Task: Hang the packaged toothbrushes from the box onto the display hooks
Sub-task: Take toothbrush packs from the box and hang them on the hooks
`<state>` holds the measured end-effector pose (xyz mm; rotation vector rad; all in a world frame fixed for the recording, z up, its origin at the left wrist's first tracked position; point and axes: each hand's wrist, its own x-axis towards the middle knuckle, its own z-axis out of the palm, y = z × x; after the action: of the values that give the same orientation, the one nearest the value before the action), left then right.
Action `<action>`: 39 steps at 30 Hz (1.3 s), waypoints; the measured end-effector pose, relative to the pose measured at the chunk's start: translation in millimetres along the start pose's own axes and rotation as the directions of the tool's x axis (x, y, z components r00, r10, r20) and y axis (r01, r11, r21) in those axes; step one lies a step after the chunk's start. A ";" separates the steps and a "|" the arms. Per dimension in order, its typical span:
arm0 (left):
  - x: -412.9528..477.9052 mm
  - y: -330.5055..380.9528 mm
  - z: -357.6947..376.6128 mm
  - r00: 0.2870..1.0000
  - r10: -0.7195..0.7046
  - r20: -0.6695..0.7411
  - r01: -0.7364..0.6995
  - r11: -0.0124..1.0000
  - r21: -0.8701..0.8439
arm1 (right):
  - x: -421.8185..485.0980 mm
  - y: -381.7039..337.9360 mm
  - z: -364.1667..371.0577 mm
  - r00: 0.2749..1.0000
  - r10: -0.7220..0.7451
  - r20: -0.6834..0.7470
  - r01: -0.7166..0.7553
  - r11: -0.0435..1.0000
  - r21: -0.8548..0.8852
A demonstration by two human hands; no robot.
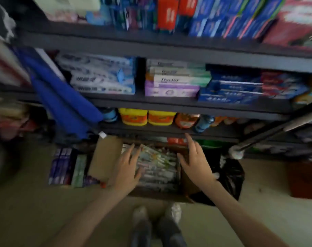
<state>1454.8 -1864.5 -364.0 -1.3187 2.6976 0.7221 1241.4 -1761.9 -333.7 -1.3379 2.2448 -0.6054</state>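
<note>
Head view — both hands' fingers [133,154] spread (nothing gripped) over boxed toothbrushes [157,164].

Box [105,157] open on top, reachable straight down; packs [157,166] fill its inside. Left hand [127,168] and right hand [193,162], fingers spread, take up both sides of the opening. At 12 o'clock the bottom shelf [169,130] overhangs the box's far edge. Metal pole [269,132] slants in at 2 o'clock. Black bag [230,177] against the box at 3. Cartons [67,166] stacked just beside it at 9. Bare floor [35,211] at 6 to 8.
</note>
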 end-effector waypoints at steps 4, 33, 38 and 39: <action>-10.3 -57.2 64.9 0.978 -0.107 0.179 0.101 0.994 0.047 | -8.4 50.3 107.5 0.956 0.169 0.239 -0.147 0.983 -0.106; 3.3 -190.2 287.7 0.888 -0.245 0.390 0.202 0.968 0.148 | 62.3 181.6 404.1 0.819 -0.058 0.570 0.403 0.767 -0.500; 12.5 -180.5 271.3 0.917 -0.216 0.334 0.178 0.974 0.141 | 48.1 169.5 374.8 0.822 -0.040 0.568 0.358 0.812 -0.461; 17.2 -176.0 265.0 0.927 -0.194 0.321 0.152 0.977 0.150 | 45.1 165.9 366.5 0.823 -0.069 0.565 0.386 0.796 -0.466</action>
<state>1536.8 -1855.6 -671.8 -1.2552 2.2876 0.6786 1321.7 -1780.8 -730.0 -1.8167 1.8515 0.3868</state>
